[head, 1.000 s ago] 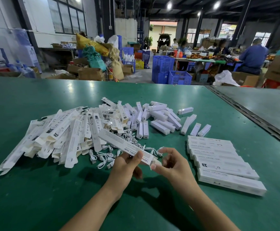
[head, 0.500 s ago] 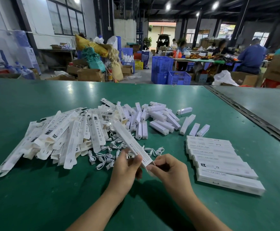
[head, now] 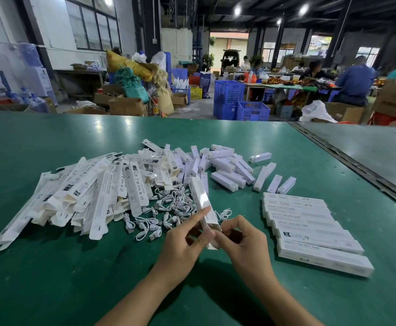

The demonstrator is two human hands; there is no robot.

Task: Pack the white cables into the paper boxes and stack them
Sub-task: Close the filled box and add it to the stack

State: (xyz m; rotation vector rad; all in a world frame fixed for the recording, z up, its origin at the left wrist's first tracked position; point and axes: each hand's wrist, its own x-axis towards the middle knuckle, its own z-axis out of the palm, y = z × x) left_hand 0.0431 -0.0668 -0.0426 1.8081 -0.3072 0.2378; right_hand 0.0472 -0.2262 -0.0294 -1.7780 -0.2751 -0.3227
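Currently, the left hand (head: 187, 243) grips the near end of one paper box (head: 200, 196), tilted away above the green table (head: 51, 278); the right hand (head: 241, 243) pinches its end flap; loose white cables (head: 168, 208) lie just beyond; closed boxes (head: 310, 227) line the right.

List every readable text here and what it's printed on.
"SMART SENSOR LAMP", partly blurred: packed boxes stacked at right.
"RoHS", "CE", "FC": flat box in the pile.
Print on the held box: too blurred to read.
Other fine print: too small.
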